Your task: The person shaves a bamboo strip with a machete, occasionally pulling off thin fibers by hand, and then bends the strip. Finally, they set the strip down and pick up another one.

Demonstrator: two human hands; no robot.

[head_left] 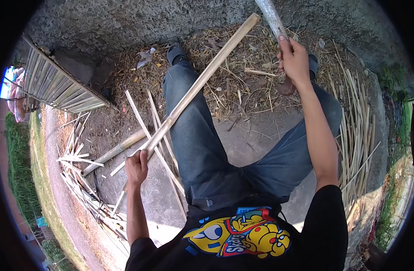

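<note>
Left hand: The person's left hand is curled round the lower end of a bamboo slat, thumb along it; the undersides of the fingers are hidden.
Bamboo slat: Slants up from that hand across the left leg of the blue jeans, its far end near the knife blade, a gap showing between.
Right hand: The right hand is closed round a large knife, covering much of its handle.
Knife: The pale metal blade runs out of the top edge, tip cut off; a brown, rounded handle end shows below the fist.
Feet: Both footwear pieces are partly hidden, the right one by the right hand and forearm.
Bamboo pole: A round pole lies left of the legs, its upper end hard to follow among thin strips.
Strip piles: Split strips lie at left, more strips at right; single pieces are hard to separate.
Edges: Dark, curved lens borders crop the surroundings.
</note>
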